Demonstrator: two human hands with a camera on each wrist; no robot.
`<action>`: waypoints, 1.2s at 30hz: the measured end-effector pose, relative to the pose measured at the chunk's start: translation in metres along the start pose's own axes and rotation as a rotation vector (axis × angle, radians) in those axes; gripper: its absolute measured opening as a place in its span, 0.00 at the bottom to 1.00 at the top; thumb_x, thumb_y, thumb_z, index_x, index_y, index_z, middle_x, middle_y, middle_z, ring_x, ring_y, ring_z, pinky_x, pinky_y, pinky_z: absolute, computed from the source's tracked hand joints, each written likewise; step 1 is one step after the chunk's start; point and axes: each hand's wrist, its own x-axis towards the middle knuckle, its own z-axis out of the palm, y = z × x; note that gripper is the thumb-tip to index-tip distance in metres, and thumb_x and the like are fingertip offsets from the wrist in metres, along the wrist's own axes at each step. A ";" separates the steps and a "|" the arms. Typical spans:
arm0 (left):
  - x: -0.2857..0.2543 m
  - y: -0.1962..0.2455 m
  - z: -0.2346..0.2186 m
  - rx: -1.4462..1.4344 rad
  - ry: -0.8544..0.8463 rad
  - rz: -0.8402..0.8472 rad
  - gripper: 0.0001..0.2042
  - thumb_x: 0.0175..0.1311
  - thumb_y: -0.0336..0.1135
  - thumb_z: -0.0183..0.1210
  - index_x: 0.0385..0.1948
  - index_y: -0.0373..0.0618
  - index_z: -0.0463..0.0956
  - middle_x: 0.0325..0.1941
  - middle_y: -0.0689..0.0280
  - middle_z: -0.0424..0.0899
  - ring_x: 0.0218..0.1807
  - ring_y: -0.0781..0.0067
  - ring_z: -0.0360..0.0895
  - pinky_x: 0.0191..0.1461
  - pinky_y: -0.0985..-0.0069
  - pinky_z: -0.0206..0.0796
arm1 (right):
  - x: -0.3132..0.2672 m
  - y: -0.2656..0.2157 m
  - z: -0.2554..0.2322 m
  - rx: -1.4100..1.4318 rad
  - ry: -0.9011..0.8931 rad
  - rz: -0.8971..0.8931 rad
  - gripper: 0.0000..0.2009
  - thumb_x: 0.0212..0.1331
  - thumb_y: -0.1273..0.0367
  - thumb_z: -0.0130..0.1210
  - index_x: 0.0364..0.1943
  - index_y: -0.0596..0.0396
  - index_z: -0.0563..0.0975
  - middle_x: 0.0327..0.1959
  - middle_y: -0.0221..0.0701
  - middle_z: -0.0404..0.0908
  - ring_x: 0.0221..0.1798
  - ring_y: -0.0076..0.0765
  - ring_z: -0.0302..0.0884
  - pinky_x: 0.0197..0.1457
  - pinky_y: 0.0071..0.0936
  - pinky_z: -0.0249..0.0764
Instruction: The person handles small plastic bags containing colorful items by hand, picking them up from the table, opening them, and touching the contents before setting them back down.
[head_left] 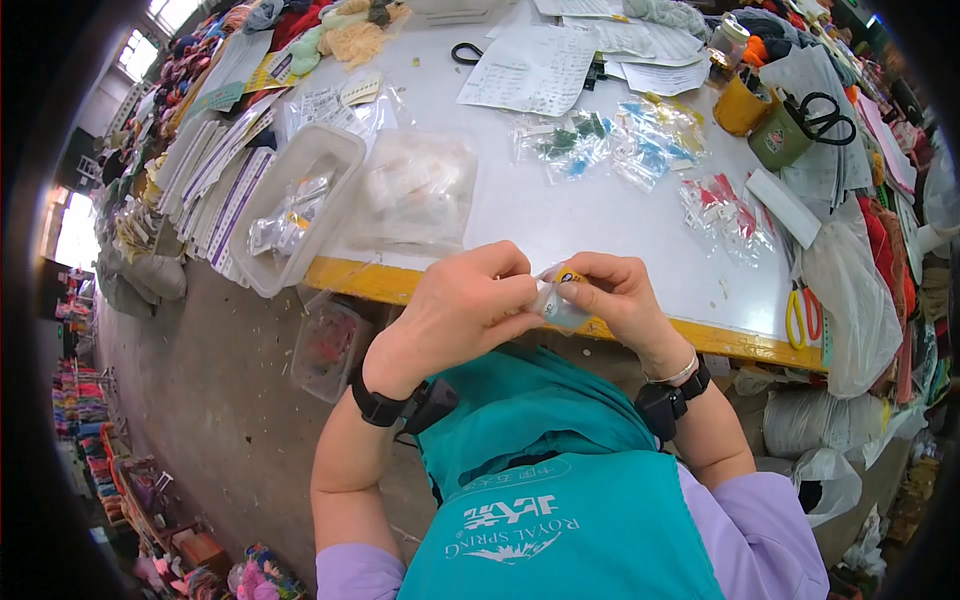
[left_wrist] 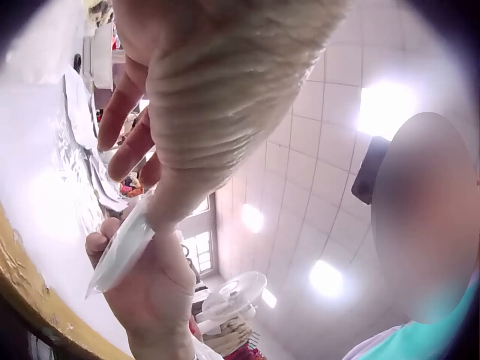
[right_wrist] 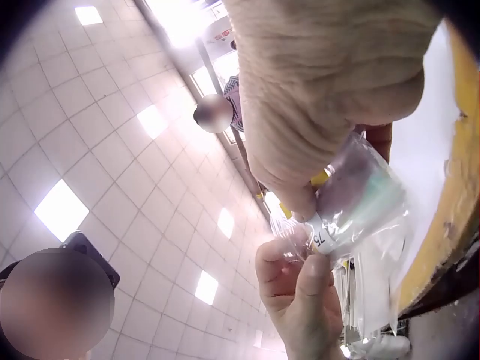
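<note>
Both hands meet over the table's front edge around a small clear plastic bag (head_left: pixel 565 310) with a yellow label. The left hand (head_left: pixel 465 305) pinches the bag's left side between thumb and fingertips. On the other side, the right hand (head_left: pixel 620 300) pinches it by the yellow label. In the right wrist view the bag (right_wrist: pixel 367 199) shows a white tag printed "75" and something pale green inside; the right hand (right_wrist: pixel 330 90) is above it, and the left hand (right_wrist: pixel 304 300) holds its lower edge. In the left wrist view the bag (left_wrist: pixel 124 251) lies between the hands.
A plastic tub (head_left: pixel 255 205) of packets and a large clear bag (head_left: pixel 420 190) are on the table's left. Small packets with green, blue and red contents (head_left: pixel 725 205), paper sheets (head_left: pixel 530 70), a green cup (head_left: pixel 780 135) with scissors, and hanging scissors (head_left: pixel 812 315) are farther right.
</note>
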 end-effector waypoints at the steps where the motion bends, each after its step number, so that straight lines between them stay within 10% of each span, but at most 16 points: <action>1: -0.001 0.000 -0.002 -0.013 -0.014 -0.019 0.11 0.49 0.29 0.70 0.27 0.42 0.74 0.34 0.63 0.76 0.31 0.63 0.77 0.34 0.71 0.70 | -0.001 -0.001 0.000 0.002 0.000 0.027 0.09 0.63 0.73 0.59 0.44 0.62 0.82 0.39 0.28 0.84 0.41 0.17 0.77 0.45 0.19 0.75; 9: -0.011 -0.007 0.011 -0.212 0.132 -0.128 0.07 0.55 0.25 0.66 0.30 0.39 0.76 0.32 0.63 0.80 0.34 0.70 0.79 0.38 0.75 0.71 | -0.007 0.004 0.001 0.026 0.074 -0.002 0.08 0.63 0.73 0.59 0.43 0.61 0.82 0.37 0.26 0.84 0.41 0.18 0.77 0.45 0.19 0.75; 18: -0.004 0.012 0.049 -0.545 0.662 -0.362 0.09 0.61 0.25 0.63 0.41 0.39 0.77 0.36 0.68 0.81 0.41 0.79 0.78 0.49 0.81 0.70 | -0.004 0.011 0.017 0.211 0.234 -0.053 0.06 0.62 0.74 0.59 0.42 0.61 0.81 0.36 0.25 0.83 0.40 0.17 0.77 0.46 0.18 0.74; 21: -0.015 0.004 0.062 -1.059 0.522 -0.496 0.09 0.63 0.26 0.62 0.43 0.39 0.78 0.38 0.70 0.81 0.42 0.83 0.76 0.50 0.83 0.68 | -0.004 0.012 0.026 0.277 0.277 -0.100 0.06 0.62 0.75 0.59 0.41 0.60 0.81 0.37 0.25 0.83 0.40 0.17 0.77 0.46 0.17 0.74; 36: -0.012 0.012 0.080 -1.007 0.676 -0.402 0.05 0.64 0.25 0.61 0.39 0.41 0.78 0.38 0.73 0.80 0.41 0.86 0.74 0.46 0.86 0.65 | -0.006 0.013 0.029 0.265 0.287 -0.145 0.05 0.60 0.77 0.60 0.40 0.60 0.80 0.37 0.27 0.82 0.40 0.18 0.77 0.46 0.18 0.74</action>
